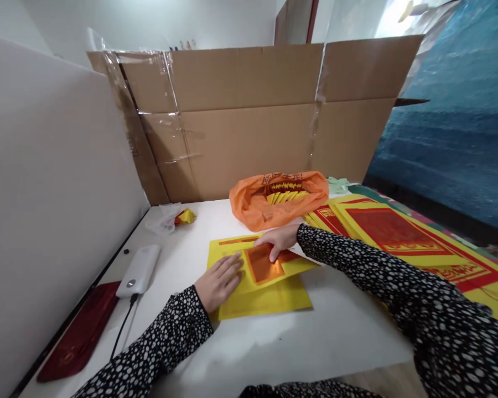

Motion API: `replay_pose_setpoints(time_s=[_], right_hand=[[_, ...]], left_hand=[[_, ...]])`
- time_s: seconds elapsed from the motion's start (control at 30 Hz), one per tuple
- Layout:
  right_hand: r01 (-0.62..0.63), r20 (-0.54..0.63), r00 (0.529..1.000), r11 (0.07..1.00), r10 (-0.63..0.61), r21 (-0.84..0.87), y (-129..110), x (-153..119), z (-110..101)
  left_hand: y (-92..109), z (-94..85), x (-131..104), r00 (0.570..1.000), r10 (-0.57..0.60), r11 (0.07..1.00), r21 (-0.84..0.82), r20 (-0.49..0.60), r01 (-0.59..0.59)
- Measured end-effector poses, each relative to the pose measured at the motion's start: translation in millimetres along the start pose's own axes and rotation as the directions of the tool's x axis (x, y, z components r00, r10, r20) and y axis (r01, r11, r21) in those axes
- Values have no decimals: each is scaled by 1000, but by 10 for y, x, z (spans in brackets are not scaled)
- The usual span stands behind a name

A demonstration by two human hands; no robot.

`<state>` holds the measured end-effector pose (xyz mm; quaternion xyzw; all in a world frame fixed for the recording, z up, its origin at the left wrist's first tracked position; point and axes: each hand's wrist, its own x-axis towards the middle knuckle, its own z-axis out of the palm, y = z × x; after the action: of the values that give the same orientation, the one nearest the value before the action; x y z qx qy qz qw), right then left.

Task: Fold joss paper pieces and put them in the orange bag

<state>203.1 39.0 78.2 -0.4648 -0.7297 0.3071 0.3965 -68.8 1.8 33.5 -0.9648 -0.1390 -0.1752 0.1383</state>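
Yellow paper sheets lie overlapping on the white table, the upper one bearing a shiny orange-red square and red print. My left hand rests on the left side of the upper sheet, its fingers stretched out and pressing it flat. At the sheet's far side, my right hand lies over the top edge, thumb apart from the fingers and touching the shiny square. Some of the right fingertips are hard to make out against the paper. The upper sheet's right corner lies at an angle over the lower sheet.
An orange plastic bag with folded yellow papers stands behind. Large yellow and red sheets are stacked at the right. A white power bank with a cable, a dark red case and a small folded yellow-red piece lie left.
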Motion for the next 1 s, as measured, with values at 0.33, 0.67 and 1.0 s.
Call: replay_pose_setpoints(time_s=[0.33, 0.67, 1.0], right_hand=[[138, 176, 980, 949, -90, -284, -117, -683, 770], [-136, -183, 975, 990, 125, -47, 98, -708, 890], [-109, -118, 989, 966, 83, -234, 86, -702, 897]], left_hand=[[28, 195, -30, 898, -381, 840, -323, 222, 436], [-146, 277, 53, 689, -713, 478, -629, 129, 613], [239, 341, -8, 950, -295, 939, -150, 105, 308]])
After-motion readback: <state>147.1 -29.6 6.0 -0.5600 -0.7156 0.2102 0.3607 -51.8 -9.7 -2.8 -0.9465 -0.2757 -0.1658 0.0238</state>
